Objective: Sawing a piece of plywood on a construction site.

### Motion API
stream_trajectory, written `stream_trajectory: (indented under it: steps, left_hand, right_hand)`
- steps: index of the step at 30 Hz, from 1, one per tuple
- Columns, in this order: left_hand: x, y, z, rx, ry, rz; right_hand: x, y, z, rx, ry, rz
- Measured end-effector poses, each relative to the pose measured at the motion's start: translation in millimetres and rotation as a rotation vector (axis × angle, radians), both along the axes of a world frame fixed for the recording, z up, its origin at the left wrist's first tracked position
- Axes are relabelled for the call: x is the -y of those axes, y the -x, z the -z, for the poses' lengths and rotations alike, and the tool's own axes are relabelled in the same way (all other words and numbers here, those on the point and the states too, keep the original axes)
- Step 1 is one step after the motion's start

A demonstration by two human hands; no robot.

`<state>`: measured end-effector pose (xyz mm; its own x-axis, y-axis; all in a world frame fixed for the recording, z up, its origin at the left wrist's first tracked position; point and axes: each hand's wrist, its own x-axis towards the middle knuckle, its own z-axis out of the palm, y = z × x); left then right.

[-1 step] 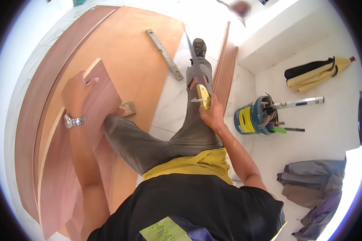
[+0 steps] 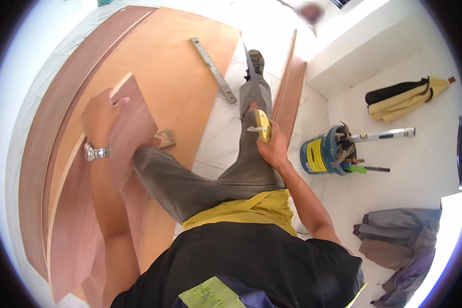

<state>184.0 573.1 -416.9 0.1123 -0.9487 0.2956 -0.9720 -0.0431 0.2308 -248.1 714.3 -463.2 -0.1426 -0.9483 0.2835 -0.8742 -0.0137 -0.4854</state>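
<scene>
My left hand [image 2: 100,113], below a silver wristwatch, is closed on the top edge of a pinkish plywood board [image 2: 138,118] at my left. In my right hand [image 2: 273,149] is the yellow handle of a hand saw [image 2: 263,126]; its blade points up past my right leg toward the top, its tip faint against the bright floor. A larger pale plywood sheet [image 2: 185,41] lies on the floor under the board. A metal level [image 2: 213,69] rests on it near the right edge, and a small wooden block [image 2: 167,137] lies beside my left knee.
Long brown boards [image 2: 290,92] lie right of my leg on white floor tiles [image 2: 215,133]. A teal bucket of tools [image 2: 315,154], a long level sticking out, stands at the right. Black and cream garments [image 2: 395,105] and grey clothing [image 2: 400,231] hang along the white wall.
The surroundings sit very slightly differently in view. My right hand and the saw have shifted a little to the right; my left hand still grips the board.
</scene>
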Motion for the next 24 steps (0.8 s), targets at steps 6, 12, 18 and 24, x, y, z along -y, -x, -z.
stream_trajectory:
  steps: [6,12,18,24]
  left_hand:
    - [-4.4,2.5,-4.3,-0.04,-0.024,0.019]
    - [-2.3,0.9,-1.2,-0.003,-0.033,0.042]
    - [-1.3,-6.2,7.0,0.026,0.051,0.058]
    - [-0.8,-2.9,3.1,-0.028,-0.061,0.02]
  right_hand:
    - [-31.1,26.9,42.1,-0.133,-0.375,-0.018]
    - [-10.2,8.6,-1.2,-0.098,-0.187,-0.099]
    - [10.6,-27.5,-147.3,0.395,-0.166,-0.221]
    - [64.4,-86.8,-128.6,0.514,-0.181,-0.393]
